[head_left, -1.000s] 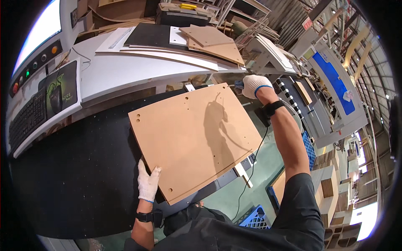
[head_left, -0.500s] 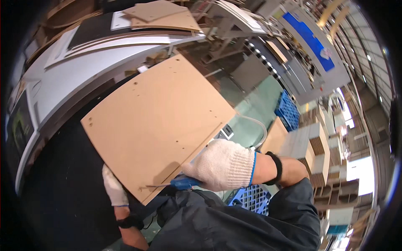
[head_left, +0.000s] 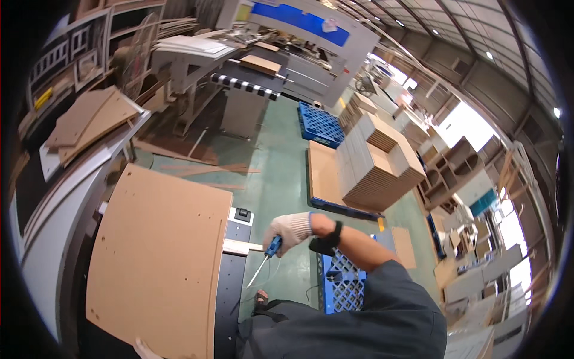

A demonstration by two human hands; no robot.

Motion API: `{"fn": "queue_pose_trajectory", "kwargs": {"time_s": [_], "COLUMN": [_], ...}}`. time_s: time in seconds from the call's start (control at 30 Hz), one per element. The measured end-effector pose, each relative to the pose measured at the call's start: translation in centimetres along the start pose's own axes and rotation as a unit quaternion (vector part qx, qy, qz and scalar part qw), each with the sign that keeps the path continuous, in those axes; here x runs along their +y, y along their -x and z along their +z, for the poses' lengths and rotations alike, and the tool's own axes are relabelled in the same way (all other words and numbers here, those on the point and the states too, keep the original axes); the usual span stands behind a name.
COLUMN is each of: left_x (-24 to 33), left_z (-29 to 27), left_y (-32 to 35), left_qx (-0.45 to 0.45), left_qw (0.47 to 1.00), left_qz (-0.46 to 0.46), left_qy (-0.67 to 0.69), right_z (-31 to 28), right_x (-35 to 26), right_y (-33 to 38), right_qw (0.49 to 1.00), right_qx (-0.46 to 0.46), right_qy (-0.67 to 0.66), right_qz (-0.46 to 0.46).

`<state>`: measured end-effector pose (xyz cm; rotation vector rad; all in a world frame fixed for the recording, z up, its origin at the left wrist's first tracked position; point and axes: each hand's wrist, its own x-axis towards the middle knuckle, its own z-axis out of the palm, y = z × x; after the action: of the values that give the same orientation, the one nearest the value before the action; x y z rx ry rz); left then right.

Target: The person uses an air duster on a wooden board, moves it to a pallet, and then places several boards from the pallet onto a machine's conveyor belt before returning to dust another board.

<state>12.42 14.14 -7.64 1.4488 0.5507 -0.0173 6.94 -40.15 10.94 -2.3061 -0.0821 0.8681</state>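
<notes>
My right hand [head_left: 289,233], in a white knit glove, is closed round the blue handle of a screwdriver [head_left: 273,246]. Its metal shaft points down and to the left, off the board and out past the table's right edge. A flat tan wooden board [head_left: 158,257] with small drilled holes and a groove along its right side lies on the black worktable [head_left: 230,299]. At the board's near edge my left hand [head_left: 145,349] grips it, partly cut off by the picture's lower rim. A pale strip [head_left: 242,246] sticks out from under the board toward my right hand.
Blue plastic pallets [head_left: 344,281] stand on the green floor to my right. Ahead is a tall stack of panels [head_left: 382,161] on a pallet. More boards [head_left: 89,122] lie on a white table at left. A large machine [head_left: 305,36] stands at the back.
The view has swung to the right and up. My right hand with the screwdriver has moved from over the board's near corner to beyond its right edge. My left hand stays at the board.
</notes>
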Motion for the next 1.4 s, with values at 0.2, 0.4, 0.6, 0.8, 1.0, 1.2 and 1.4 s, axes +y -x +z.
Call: {"fn": "queue_pose_trajectory", "kwargs": {"time_s": [0.2,0.4,0.6,0.8,1.0,1.2,1.4], "left_x": [3.3,2.9,1.6,-0.1,0.8,2.0,4.6], "left_z": [1.9,0.5,1.8,0.3,2.3,2.8,1.9], "left_y": [0.5,0.1,0.0,-1.3,-0.8,-0.7,-2.4], "left_qx": [-0.041,-0.020,-0.068,-0.018,-0.023,-0.030,-0.014], "left_qw": [0.998,0.996,0.995,0.997,0.996,0.996,0.987], "left_qz": [-0.010,0.012,0.074,0.054,0.050,0.027,0.018], "left_qy": [-0.049,-0.088,0.025,0.055,0.076,0.079,0.161], "right_z": [6.1,7.6,10.7,-3.1,-22.1,-20.0,-15.6], "right_x": [12.5,11.1,2.1,-21.6,-24.6,-7.9,-4.5], "right_y": [-4.7,-6.1,2.1,4.9,-11.5,-31.0,-32.5], "right_qw": [0.982,0.972,0.953,0.981,0.798,0.954,0.891], "right_qx": [0.111,0.178,-0.137,0.016,0.268,0.254,-0.037], "right_qy": [-0.153,-0.082,0.156,0.028,-0.386,0.146,-0.439], "right_qz": [-0.012,0.132,0.220,-0.190,-0.378,-0.064,0.110]}}
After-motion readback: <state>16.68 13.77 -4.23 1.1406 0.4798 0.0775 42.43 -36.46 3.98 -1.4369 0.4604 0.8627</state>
